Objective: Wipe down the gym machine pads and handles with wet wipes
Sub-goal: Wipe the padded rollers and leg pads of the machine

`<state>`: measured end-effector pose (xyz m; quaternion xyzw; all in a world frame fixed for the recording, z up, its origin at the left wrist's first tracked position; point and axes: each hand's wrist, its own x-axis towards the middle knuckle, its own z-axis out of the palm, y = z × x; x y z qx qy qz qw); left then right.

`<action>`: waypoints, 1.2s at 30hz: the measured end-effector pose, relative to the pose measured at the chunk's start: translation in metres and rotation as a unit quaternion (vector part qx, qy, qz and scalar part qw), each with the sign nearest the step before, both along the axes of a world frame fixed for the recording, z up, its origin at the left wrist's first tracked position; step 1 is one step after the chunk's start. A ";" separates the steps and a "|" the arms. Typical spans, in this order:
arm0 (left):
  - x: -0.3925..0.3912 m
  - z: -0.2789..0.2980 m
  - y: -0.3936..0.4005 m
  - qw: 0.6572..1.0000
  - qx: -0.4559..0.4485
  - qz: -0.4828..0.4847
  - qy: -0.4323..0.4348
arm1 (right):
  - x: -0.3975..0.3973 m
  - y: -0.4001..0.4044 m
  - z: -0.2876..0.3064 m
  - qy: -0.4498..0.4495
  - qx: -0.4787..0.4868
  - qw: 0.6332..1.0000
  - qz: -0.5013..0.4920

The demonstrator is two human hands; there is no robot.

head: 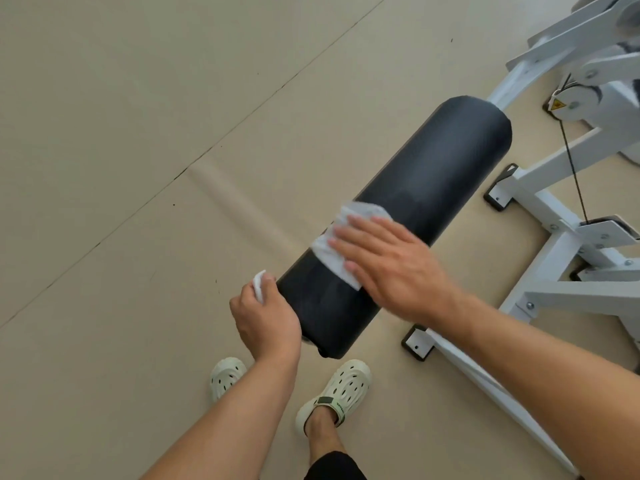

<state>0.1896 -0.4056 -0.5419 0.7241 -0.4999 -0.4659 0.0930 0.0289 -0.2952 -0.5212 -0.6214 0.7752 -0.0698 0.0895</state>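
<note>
A long black roller pad (429,174) of a white gym machine runs diagonally from lower centre to upper right. A white wet wipe (332,251) lies spread over the pad's near half. My right hand (388,261) presses flat on that wipe, fingers stretched out. My left hand (265,317) rests against the pad's near end, its fingers closed around a small crumpled white wipe (259,285).
The white steel frame (554,209) of the machine with its black cable (573,174) and black-capped feet fills the right side. Beige floor covering (138,168) spreads to the left. My feet in pale clogs (336,393) stand just below the pad.
</note>
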 end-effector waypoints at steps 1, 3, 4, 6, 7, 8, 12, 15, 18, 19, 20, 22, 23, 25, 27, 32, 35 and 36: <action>0.000 0.000 0.002 1.000 -0.001 0.000 0.001 | -0.025 -0.003 0.001 0.029 0.007 0.997 -0.065; 0.000 0.000 0.004 1.000 -0.009 0.001 0.002 | -0.072 -0.009 0.007 0.040 0.035 0.980 -0.193; 0.001 0.000 0.004 1.000 -0.012 -0.001 0.001 | -0.083 -0.012 0.008 0.028 0.042 0.971 -0.235; 0.002 -0.001 0.004 1.000 -0.017 -0.009 0.000 | -0.073 -0.016 0.005 -0.001 0.026 0.970 -0.243; 0.003 -0.001 0.004 1.000 -0.017 -0.013 0.000 | -0.054 -0.016 0.002 -0.014 0.004 0.980 -0.199; 0.004 -0.001 0.003 1.000 -0.016 -0.015 0.001 | -0.027 -0.013 0.001 -0.028 -0.019 0.991 -0.127; 0.007 0.000 -0.008 1.000 -0.003 0.001 0.025 | 0.056 0.006 0.003 -0.098 0.021 0.983 0.156; 0.010 0.004 -0.017 0.999 0.015 -0.005 0.030 | 0.008 -0.007 -0.001 -0.063 0.019 0.994 0.090; 0.010 0.009 -0.019 0.998 0.006 -0.044 0.037 | -0.081 -0.026 0.005 0.034 0.037 0.994 -0.097; 0.010 0.009 -0.019 0.998 0.006 -0.052 0.037 | -0.100 -0.031 0.008 0.039 0.070 0.987 -0.143; 0.010 0.009 -0.019 0.998 0.009 -0.053 0.036 | -0.107 -0.036 0.012 0.031 0.092 0.982 -0.160; 0.013 0.008 -0.018 0.998 0.023 -0.030 0.041 | -0.086 -0.046 0.015 -0.007 0.099 0.987 -0.127; 0.016 0.005 -0.018 0.999 0.029 -0.011 0.043 | -0.062 -0.049 0.015 -0.025 0.094 0.991 -0.088; 0.024 0.001 -0.019 0.999 0.029 0.025 0.036 | 0.002 -0.045 0.016 -0.064 0.071 0.995 0.006; 0.030 -0.002 -0.020 0.999 0.011 0.046 0.024 | 0.053 -0.037 0.015 -0.098 0.067 0.988 0.102; 0.022 0.010 -0.021 1.000 -0.023 -0.007 0.014 | 0.007 -0.034 0.015 -0.065 0.098 0.987 0.110; 0.000 0.023 -0.016 0.992 -0.072 -0.099 0.032 | -0.087 -0.020 0.012 0.025 0.095 0.993 -0.061; -0.007 0.025 -0.013 0.988 -0.078 -0.129 0.037 | -0.118 -0.013 0.014 0.046 0.089 0.986 -0.133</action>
